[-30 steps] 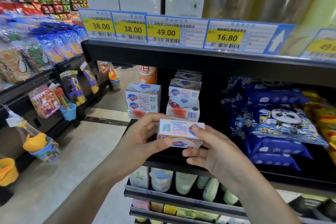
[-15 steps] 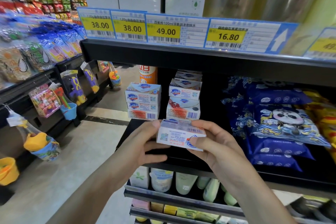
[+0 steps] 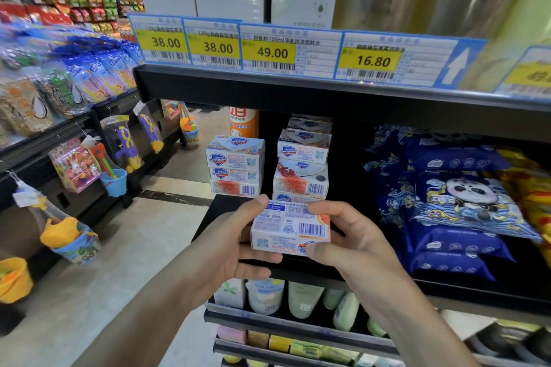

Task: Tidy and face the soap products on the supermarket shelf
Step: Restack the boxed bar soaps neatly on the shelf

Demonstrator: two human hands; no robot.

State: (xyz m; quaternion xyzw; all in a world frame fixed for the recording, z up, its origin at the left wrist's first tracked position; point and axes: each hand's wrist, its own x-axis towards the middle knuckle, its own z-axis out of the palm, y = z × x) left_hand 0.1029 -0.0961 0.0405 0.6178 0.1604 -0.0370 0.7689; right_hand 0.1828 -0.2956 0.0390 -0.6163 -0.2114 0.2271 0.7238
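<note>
Both hands — left hand (image 3: 235, 243), right hand (image 3: 350, 243) — grasp one soap box (image 3: 290, 228), barcode up, unshelved; two stacks (image 3: 301, 164) already stand on the shelf (image 3: 298, 89).

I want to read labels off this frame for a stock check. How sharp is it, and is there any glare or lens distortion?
Head view: the soap box held in the left hand and right hand is sharp enough to show its barcode, the fine print not legible; the price tags read clearly; wide-angle bowing curves the upper shelf edge; the far left aisle is soft; faint sheen on the blue wipe packs.
</note>
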